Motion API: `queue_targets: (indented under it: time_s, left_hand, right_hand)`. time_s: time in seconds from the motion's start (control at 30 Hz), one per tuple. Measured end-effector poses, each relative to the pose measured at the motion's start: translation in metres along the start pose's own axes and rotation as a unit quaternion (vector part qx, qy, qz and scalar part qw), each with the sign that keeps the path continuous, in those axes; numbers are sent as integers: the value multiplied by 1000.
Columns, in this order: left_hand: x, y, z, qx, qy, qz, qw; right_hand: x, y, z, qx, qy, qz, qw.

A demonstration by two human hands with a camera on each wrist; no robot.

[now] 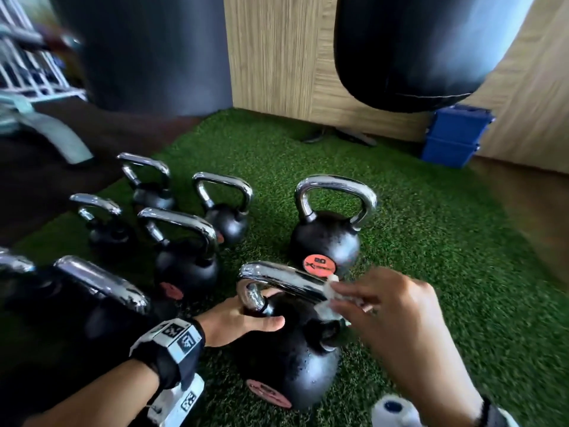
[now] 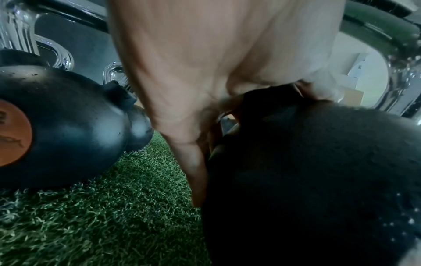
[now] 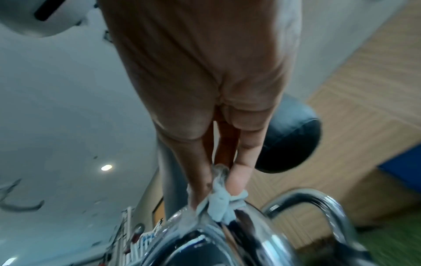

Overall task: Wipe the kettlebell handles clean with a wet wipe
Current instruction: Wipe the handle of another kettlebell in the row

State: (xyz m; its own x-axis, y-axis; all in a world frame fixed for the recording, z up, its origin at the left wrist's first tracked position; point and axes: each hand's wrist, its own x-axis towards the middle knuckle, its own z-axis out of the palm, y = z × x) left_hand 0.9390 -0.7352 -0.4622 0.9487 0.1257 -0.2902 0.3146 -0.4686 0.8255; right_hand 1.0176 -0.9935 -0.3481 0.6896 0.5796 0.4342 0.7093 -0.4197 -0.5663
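Note:
A black kettlebell (image 1: pixel 289 362) with a chrome handle (image 1: pixel 277 277) stands nearest me on green turf. My left hand (image 1: pixel 246 315) grips the base of the handle's left leg, thumb lying across the bell's top; the left wrist view shows that hand (image 2: pixel 196 111) against the dark bell (image 2: pixel 318 180). My right hand (image 1: pixel 385 303) pinches a white wet wipe (image 1: pixel 331 298) and presses it on the handle's right end. From the right wrist camera, the wipe (image 3: pixel 218 203) sits bunched between thumb and fingers on the chrome (image 3: pixel 227 239).
Several other chrome-handled kettlebells stand to the left and behind, one marked 20 (image 1: pixel 326 241). A white wipe canister (image 1: pixel 394 411) is at the bottom right. A hanging punch bag (image 1: pixel 431 47), blue boxes (image 1: pixel 455 134) and wooden walls lie beyond the turf (image 1: pixel 431 241).

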Motion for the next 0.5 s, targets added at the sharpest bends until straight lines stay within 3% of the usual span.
queue_targets:
  time_s: [0.1,0.23,0.5]
  left_hand:
    - [-2,0,0,-34,-1,-4,999]
    - [-1,0,3,-59,0,6,998]
    - [-4,0,1,-42,-16,5,999]
  right_hand:
    - [-18,11,0,53,47,48,996]
    - [-29,9,13,69,100,39,992]
    - [-57,38,22,212,106,159,958]
